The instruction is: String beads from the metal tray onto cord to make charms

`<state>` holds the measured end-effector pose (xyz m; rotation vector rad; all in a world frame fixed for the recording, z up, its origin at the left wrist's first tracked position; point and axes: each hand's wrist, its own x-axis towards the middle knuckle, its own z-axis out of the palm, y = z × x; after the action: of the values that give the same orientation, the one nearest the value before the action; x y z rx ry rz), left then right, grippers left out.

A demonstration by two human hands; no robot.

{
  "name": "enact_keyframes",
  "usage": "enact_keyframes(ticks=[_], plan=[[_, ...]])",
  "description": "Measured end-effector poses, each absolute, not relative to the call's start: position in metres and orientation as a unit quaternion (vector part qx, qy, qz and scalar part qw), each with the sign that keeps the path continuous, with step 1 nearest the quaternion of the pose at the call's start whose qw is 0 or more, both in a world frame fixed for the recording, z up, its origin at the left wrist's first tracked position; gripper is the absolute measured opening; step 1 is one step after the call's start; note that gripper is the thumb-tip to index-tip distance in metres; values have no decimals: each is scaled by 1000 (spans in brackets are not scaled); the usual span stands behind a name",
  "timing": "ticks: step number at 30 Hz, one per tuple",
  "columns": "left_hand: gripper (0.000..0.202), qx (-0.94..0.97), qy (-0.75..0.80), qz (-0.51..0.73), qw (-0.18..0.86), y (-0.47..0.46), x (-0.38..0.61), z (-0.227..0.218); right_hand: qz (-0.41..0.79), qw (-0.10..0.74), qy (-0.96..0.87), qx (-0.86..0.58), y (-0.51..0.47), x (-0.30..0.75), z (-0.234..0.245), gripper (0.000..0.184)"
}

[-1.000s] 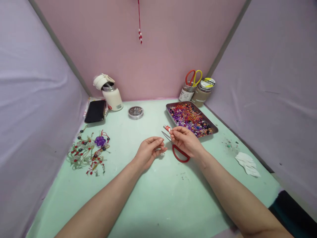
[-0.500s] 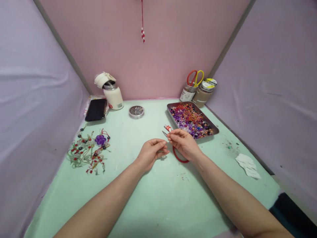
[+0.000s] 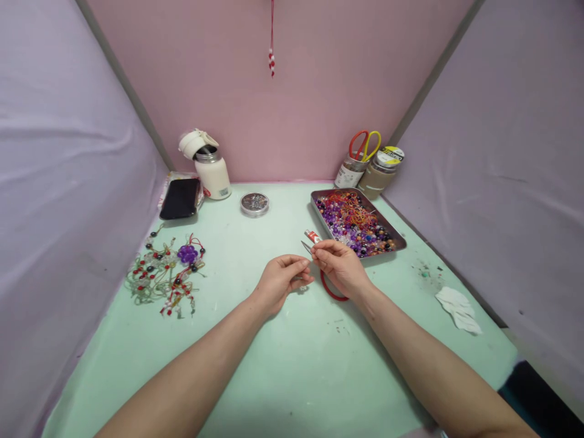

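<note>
My left hand (image 3: 286, 278) is closed in a pinch over the middle of the table, thumb against forefinger. Whatever it grips is too small to make out; a small clear bead-like piece (image 3: 303, 288) shows just below its fingertips. Close on the right, my right hand (image 3: 340, 264) also pinches, its fingertips almost meeting those of the left. What sits between its fingers cannot be told. Under and behind this hand are scissors, with a red handle loop (image 3: 333, 291) and a pointed metal tip (image 3: 306, 247) showing; the hand hides the rest. A red-and-white lighter-like item (image 3: 312, 236) lies just beyond.
A metal tray (image 3: 396, 238) of beads and cords stands behind my right hand. Beaded cords (image 3: 157, 274) with a purple bead cluster (image 3: 187, 254) lie left. Further back are a phone (image 3: 180, 199), a bottle (image 3: 213, 177), a round case (image 3: 254, 204) and jars (image 3: 378, 173). Crumpled tissue (image 3: 457, 309) lies right.
The whole view has shifted slightly, so the background things appear a little further right. Both hands keep nearly the same pinched pose, close together.
</note>
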<state>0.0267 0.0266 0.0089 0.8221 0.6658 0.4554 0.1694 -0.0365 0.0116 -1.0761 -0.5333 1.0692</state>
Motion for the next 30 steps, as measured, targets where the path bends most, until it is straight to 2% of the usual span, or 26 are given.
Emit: enact_keyframes(ticks=[30], plan=[[20, 390, 326, 220, 832, 26, 27, 11, 434, 693, -283, -502, -37, 169, 11, 17]])
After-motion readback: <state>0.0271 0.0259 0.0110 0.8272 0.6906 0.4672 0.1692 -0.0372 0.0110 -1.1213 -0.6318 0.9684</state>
